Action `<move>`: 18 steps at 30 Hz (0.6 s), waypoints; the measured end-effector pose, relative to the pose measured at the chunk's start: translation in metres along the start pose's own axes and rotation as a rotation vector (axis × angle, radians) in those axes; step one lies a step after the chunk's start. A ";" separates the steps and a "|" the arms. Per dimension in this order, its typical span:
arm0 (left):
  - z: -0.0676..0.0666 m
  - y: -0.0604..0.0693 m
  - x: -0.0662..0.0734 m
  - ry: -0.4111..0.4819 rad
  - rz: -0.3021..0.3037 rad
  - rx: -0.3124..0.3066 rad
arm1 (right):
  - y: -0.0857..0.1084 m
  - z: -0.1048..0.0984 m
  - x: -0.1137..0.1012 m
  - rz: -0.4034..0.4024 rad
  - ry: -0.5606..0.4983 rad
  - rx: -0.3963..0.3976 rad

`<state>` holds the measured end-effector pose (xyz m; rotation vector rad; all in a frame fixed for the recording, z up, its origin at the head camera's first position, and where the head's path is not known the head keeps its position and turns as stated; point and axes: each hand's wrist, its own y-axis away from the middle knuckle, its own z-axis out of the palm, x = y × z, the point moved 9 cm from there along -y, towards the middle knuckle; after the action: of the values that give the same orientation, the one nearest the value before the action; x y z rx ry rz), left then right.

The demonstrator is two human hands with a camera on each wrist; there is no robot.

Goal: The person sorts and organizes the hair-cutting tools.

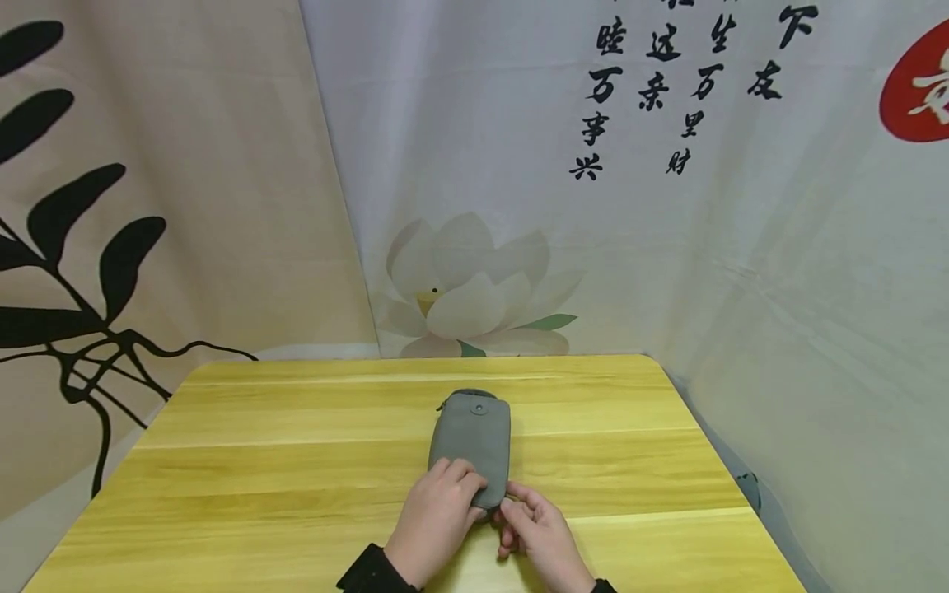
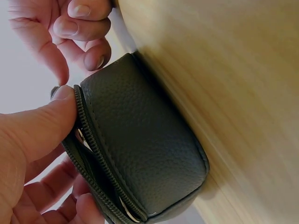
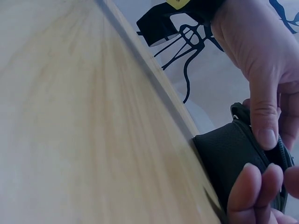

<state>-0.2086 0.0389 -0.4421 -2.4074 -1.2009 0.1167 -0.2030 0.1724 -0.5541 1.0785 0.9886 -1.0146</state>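
A grey leather zip pouch point(image 1: 474, 441) with a snap button lies on the table, its near end toward me. My left hand point(image 1: 436, 520) grips this near end, fingers over the top and thumb at the zip edge. At the near right corner, my right hand point(image 1: 544, 534) pinches the pouch edge between thumb and index finger, other fingers curled. In the left wrist view the zip point(image 2: 100, 161) is partly undone along the pouch's side, with small shiny bits in the gap. Whether the right fingertips hold the zip pull is hidden.
The wooden table point(image 1: 296, 469) has rounded far corners. Behind it hangs a pale cloth backdrop point(image 1: 474, 123) with a printed lotus, dark leaves and black writing. More cloth point(image 1: 838, 346) hangs along the right side.
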 end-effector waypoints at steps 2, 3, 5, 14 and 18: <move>0.001 0.001 -0.001 0.011 -0.008 -0.011 | 0.000 0.000 0.000 0.004 0.004 0.000; 0.002 0.002 -0.001 0.017 -0.010 -0.011 | 0.000 -0.001 0.000 0.006 0.004 0.001; 0.002 0.003 -0.002 0.031 -0.016 -0.016 | 0.000 0.000 0.001 0.010 0.003 0.003; 0.003 0.007 -0.001 0.031 -0.007 -0.010 | 0.000 0.000 0.002 0.020 0.010 0.012; 0.004 0.008 0.000 0.027 0.002 -0.003 | 0.000 0.000 0.004 0.027 0.011 0.007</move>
<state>-0.2036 0.0357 -0.4495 -2.4047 -1.1875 0.0824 -0.2024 0.1721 -0.5580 1.1018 0.9776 -0.9920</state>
